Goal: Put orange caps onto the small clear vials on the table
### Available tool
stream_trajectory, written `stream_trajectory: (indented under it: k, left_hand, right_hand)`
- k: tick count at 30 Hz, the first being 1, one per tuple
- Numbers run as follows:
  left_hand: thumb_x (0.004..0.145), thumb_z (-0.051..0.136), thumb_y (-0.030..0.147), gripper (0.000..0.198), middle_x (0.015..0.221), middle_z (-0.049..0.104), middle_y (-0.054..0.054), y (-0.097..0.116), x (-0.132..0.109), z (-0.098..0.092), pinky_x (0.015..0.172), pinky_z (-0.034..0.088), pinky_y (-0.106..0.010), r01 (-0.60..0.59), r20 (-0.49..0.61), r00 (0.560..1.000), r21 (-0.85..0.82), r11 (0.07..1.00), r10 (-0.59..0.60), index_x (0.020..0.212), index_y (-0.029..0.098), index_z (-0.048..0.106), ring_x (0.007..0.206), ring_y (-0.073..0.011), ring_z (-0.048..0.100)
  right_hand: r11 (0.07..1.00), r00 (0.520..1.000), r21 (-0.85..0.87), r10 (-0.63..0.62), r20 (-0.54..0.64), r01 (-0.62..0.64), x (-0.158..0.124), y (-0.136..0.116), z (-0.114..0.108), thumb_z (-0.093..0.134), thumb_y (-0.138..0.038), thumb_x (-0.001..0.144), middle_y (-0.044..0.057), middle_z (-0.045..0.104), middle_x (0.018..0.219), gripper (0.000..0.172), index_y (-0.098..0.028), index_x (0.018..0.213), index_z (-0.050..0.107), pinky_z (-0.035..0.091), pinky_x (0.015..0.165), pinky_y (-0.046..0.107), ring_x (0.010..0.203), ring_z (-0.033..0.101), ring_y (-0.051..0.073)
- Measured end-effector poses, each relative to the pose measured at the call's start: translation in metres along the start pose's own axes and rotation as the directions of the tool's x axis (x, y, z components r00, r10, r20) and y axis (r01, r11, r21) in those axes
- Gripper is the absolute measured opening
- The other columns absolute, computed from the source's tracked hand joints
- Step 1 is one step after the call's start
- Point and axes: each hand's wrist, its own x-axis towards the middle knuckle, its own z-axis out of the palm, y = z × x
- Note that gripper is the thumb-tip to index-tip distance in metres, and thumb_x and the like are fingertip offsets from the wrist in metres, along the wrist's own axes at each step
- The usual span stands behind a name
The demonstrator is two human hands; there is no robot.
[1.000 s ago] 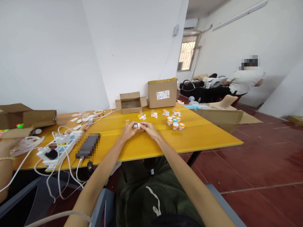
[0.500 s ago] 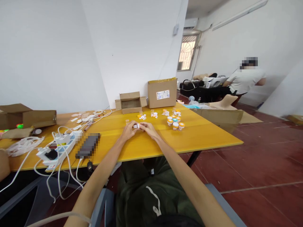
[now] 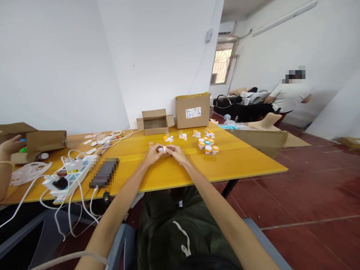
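Close above the yellow table point(image 3: 239, 161), both my hands are closed around a small jar point(image 3: 161, 149) with a white, dark-printed side. My left hand point(image 3: 152, 155) grips its left end, and my right hand point(image 3: 177, 154) has its fingers on the right end. Fingers cover much of the jar. A small clear cup point(image 3: 151, 144) stands just beyond my left hand. To the right is a group of jars point(image 3: 208, 148) with white, orange and teal lids. Past my hands lie small piles of white pieces point(image 3: 169, 139), with clear cups and orange lids among them.
An open carton point(image 3: 155, 130) and a taped box point(image 3: 193, 112) stand at the back. On the left are a power strip point(image 3: 81, 176) with cables, a blurred-out dark device point(image 3: 104, 172) and another person's hand point(image 3: 9, 148) at an open box point(image 3: 46, 140). Another person sits far right.
My hands stay in nearly the same place, with the jar turned slightly so more of its printed side shows. At far left, another person's hand has reached into the open box.
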Motion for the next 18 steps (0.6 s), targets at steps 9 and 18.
stream_trajectory:
  k: [9, 18]
  left_hand:
    - [0.075, 0.073, 0.036, 0.022, 0.084, 0.072, -0.002, -0.0036, -0.0005, -0.0012, 0.073, 0.053, -0.03, -0.007, -0.01, 1.0, -0.018, 1.0, 0.007, 0.09, 0.019, 0.07, 0.076, -0.017, 0.065]
    - [0.078, 0.071, 0.031, 0.015, 0.08, 0.072, -0.001, -0.0003, -0.0012, -0.0012, 0.069, 0.053, -0.029, -0.032, -0.045, 0.998, 0.11, 0.993, 0.037, 0.088, 0.02, 0.07, 0.07, -0.0157, 0.063]
  right_hand:
    - [1.0, 1.0, 0.022, 0.0, 0.021, -0.001, 0.001, 0.0019, -0.0022, 0.079, -0.037, 0.063, 0.004, 0.074, 0.083, 0.028, -0.019, 0.084, 0.072, 0.055, 0.069, 0.029, 0.075, 0.069, 0.018]
    - [1.0, 0.996, 0.023, 0.011, 0.091, -0.013, -0.0013, -0.0011, -0.0033, 0.076, -0.053, 0.067, 0.004, 0.072, 0.072, 0.038, -0.017, 0.081, 0.074, 0.057, 0.069, 0.031, 0.07, 0.069, 0.018]
